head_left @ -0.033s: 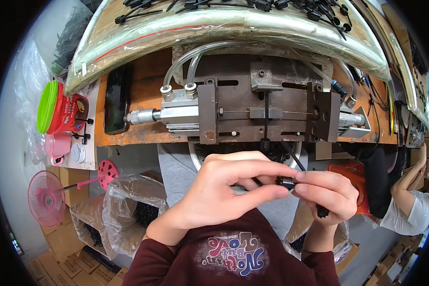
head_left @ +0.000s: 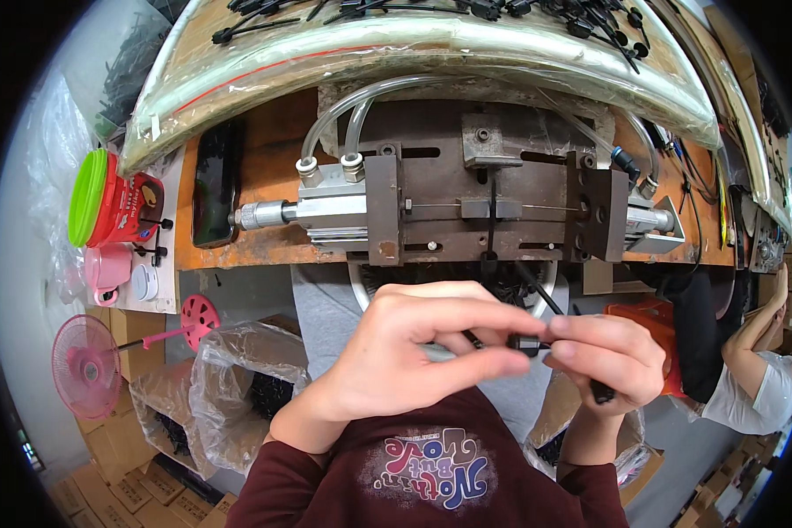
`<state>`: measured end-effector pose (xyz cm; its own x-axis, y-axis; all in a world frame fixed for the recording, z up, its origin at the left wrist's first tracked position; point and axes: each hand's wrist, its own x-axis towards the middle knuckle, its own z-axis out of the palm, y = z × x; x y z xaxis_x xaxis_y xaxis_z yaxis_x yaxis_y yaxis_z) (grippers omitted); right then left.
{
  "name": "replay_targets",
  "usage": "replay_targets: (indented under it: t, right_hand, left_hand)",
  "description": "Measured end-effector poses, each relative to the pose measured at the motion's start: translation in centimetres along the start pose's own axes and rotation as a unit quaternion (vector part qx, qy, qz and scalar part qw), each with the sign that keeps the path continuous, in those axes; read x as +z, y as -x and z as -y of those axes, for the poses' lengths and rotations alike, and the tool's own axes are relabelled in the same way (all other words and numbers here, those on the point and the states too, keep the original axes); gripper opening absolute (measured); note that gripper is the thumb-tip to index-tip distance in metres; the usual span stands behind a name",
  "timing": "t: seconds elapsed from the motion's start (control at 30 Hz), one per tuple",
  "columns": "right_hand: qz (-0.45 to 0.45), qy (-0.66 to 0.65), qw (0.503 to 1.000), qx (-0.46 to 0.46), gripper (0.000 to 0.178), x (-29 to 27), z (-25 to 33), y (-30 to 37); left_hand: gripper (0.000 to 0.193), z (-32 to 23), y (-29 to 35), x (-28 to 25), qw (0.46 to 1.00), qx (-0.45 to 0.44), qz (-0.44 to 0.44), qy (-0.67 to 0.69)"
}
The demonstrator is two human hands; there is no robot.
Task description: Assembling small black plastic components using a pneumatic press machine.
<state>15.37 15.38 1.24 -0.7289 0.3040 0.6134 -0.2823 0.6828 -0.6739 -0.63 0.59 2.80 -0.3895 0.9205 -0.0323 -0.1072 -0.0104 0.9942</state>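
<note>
My left hand (head_left: 405, 348) curls its fingers and thumb around a small black cylindrical plastic part (head_left: 524, 341), blurred at the fingertips. Opposite it, my right hand (head_left: 614, 356) is closed on thin black rod-like parts; one rod (head_left: 537, 287) slants up and left from its fingers, and a ridged black end (head_left: 601, 392) pokes out below them. How the pieces join is hidden by my fingers. Just beyond stands a brown metal fixture (head_left: 440, 238), with a black rod (head_left: 492, 207) lying across its middle between two small metal blocks.
Air cylinders (head_left: 334, 211) with clear hoses flank the fixture on the wooden bench (head_left: 264, 189). Behind is a plastic-wrapped tray edge (head_left: 431, 40) with loose black parts. A red bucket (head_left: 123, 207) and pink fan (head_left: 86, 365) are left. At right sits another person (head_left: 757, 387).
My left thumb and fingertips have loosened slightly around the black part. My right hand, with its rods, has shifted a little to the right.
</note>
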Motion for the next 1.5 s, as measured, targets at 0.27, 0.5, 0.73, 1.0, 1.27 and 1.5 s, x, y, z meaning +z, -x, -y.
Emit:
replay_targets:
  t: [0.27, 0.5, 0.73, 1.0, 1.27, 1.5]
  right_hand:
    - [-0.282, 0.116, 0.952, 0.008, 0.032, -0.7, -2.3, 1.9]
    - [-0.25, 0.068, 0.963, 0.077, 0.038, 1.1, -1.2, 1.9]
    - [-0.276, -0.049, 0.95, 0.137, 0.042, 1.4, -0.9, 2.4]
    - [-0.275, -0.11, 0.936, 0.192, 0.039, 2.5, -0.8, 3.0]
    - [-0.141, -0.104, 0.959, 0.223, 0.039, 4.8, 1.0, 2.5]
    - [-0.128, 0.042, 0.978, 0.161, 0.066, 3.4, -1.2, 2.6]
  left_hand:
    - [0.035, 0.9, 1.0, 0.2, 0.957, 0.203, -0.069, -0.198]
    - [0.03, 5.1, -1.3, 1.1, 0.796, 0.284, -0.151, -0.513]
    - [0.027, 4.3, -2.0, 1.0, 0.76, 0.269, -0.139, -0.576]
    - [0.03, 4.0, -1.9, 1.3, 0.784, 0.282, -0.147, -0.533]
    - [0.038, 3.5, -1.1, 2.7, 0.858, 0.352, -0.13, -0.35]
    - [0.033, 3.9, -0.6, 1.4, 0.837, 0.294, -0.129, -0.444]
